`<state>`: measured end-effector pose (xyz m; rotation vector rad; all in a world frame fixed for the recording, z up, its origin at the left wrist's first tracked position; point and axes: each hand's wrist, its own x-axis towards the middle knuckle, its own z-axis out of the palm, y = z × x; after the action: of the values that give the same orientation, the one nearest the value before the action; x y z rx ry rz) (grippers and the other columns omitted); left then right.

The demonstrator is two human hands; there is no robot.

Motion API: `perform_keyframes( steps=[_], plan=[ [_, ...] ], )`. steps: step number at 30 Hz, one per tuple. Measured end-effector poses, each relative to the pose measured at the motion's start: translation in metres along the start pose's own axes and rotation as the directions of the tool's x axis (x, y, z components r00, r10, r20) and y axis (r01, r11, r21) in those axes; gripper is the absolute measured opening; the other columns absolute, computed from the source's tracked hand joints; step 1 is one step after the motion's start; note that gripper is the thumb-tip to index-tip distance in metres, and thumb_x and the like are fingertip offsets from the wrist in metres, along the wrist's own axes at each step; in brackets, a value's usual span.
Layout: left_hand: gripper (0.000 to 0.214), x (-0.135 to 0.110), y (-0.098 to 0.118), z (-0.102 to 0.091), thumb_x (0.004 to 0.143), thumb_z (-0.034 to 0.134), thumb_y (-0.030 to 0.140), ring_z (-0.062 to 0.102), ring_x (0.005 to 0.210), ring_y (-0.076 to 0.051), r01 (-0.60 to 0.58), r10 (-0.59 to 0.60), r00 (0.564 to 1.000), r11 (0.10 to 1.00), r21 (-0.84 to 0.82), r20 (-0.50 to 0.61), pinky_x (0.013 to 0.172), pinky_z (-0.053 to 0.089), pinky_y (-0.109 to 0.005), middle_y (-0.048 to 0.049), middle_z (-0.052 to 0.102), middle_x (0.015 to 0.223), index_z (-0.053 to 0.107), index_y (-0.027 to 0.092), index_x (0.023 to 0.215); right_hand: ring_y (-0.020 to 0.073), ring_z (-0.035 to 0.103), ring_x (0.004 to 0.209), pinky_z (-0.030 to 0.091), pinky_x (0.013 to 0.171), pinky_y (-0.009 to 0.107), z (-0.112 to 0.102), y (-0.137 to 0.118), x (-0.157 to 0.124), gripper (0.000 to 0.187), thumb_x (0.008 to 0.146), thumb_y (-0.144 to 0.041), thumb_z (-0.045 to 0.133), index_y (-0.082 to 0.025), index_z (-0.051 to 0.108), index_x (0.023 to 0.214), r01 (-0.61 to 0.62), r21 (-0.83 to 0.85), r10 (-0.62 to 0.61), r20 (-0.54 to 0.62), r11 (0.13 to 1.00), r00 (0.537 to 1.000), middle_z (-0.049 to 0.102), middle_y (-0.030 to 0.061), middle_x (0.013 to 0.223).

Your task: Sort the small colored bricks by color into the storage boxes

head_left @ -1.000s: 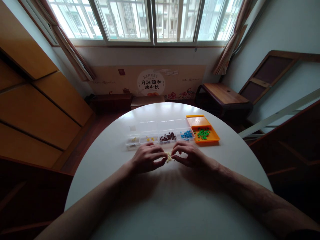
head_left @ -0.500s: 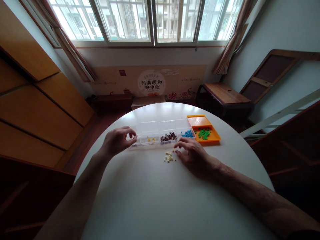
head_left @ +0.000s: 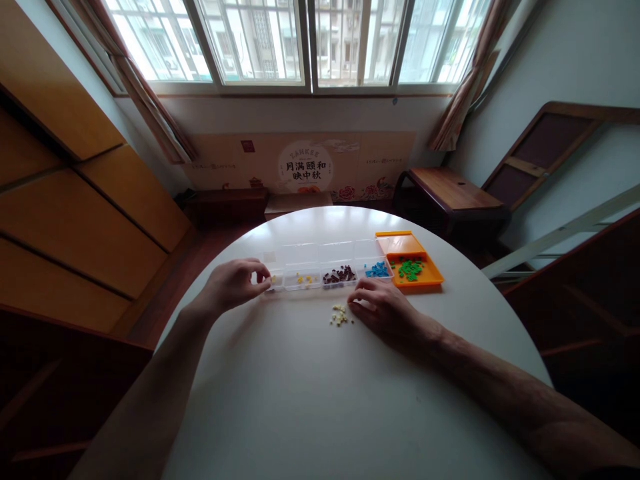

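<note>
My left hand (head_left: 240, 285) reaches over the left end of a clear compartment box (head_left: 303, 285), thumb and index finger closed together. Whatever they may hold is too small to make out. A few cream pieces show in the compartment by its fingertips. Just right of a loose pile of small cream pieces (head_left: 339, 317) on the table, my right hand (head_left: 383, 303) is in a pinch. Its fingertips cover the spot where one cream piece lay. Other compartments hold yellow pieces (head_left: 303, 280), dark brown pieces (head_left: 340, 274) and blue pieces (head_left: 377, 269).
An orange tray (head_left: 431, 275) with green pieces (head_left: 410, 269) adjoins the box's right end. Everything stands on a round white table (head_left: 310, 400). Beyond are a wooden side table (head_left: 453, 187), a printed cardboard panel (head_left: 345, 153) and a window.
My right thumb and finger have closed over a cream piece at the pile's edge. My left fingertips have drawn together slightly at the end compartment. The view has shifted a little.
</note>
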<state>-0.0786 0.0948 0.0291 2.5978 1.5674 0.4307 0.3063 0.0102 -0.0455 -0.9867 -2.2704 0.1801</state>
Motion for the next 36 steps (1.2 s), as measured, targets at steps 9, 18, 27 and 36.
perform_keyframes(
  steps=[9, 18, 27, 36],
  plan=[
    [0.021, 0.002, 0.051, 0.022, 0.100, 0.070, 0.039, 0.057, 0.060, -0.011, -0.384, 0.370, 0.895, 0.923, -0.006, -0.249, 0.070, 0.046, -0.028, 0.0021, 0.078, 0.085, 0.081, 0.024, 0.088, 0.0167, 0.063, 0.079, 0.053, 0.075, 0.030, -0.001, -0.005, 0.003, 0.011, 0.109, -0.029, 0.068, -0.022, 0.072, 0.101, -0.047, 0.215, 0.069, -0.095, 0.975, 0.993, 0.070, 0.0039, 0.092],
    [0.011, -0.008, 0.111, 0.076, 0.103, 0.078, 0.033, 0.074, 0.076, -0.014, -0.659, 0.569, 0.709, 0.745, -0.102, -0.417, 0.074, 0.052, -0.031, -0.0008, 0.083, 0.095, 0.080, 0.025, 0.109, 0.0151, 0.062, 0.079, 0.054, 0.074, 0.029, -0.004, -0.009, 0.004, 0.013, 0.109, -0.031, 0.070, -0.020, 0.073, 0.101, -0.007, 0.423, 0.037, -0.061, 0.906, 0.997, 0.068, 0.0040, 0.094],
    [0.005, -0.007, 0.116, 0.080, 0.103, 0.079, 0.026, 0.073, 0.074, -0.012, -0.691, 0.576, 0.664, 0.716, -0.097, -0.478, 0.073, 0.051, -0.030, 0.0006, 0.083, 0.094, 0.079, 0.025, 0.108, 0.0158, 0.063, 0.078, 0.056, 0.072, 0.029, 0.000, -0.003, 0.003, 0.014, 0.108, -0.034, 0.071, -0.021, 0.073, 0.101, 0.023, 0.437, 0.000, -0.052, 0.899, 0.999, 0.069, 0.0044, 0.094],
    [0.008, -0.003, 0.101, 0.070, 0.103, 0.074, 0.024, 0.073, 0.074, -0.012, -0.658, 0.575, 0.685, 0.752, -0.041, -0.447, 0.073, 0.052, -0.029, 0.0009, 0.083, 0.091, 0.080, 0.026, 0.098, 0.0179, 0.064, 0.081, 0.056, 0.076, 0.031, -0.006, -0.005, 0.001, 0.008, 0.106, -0.027, 0.070, -0.022, 0.073, 0.100, 0.001, 0.307, 0.006, -0.023, 0.952, 1.000, 0.071, 0.0047, 0.092]
  ],
)
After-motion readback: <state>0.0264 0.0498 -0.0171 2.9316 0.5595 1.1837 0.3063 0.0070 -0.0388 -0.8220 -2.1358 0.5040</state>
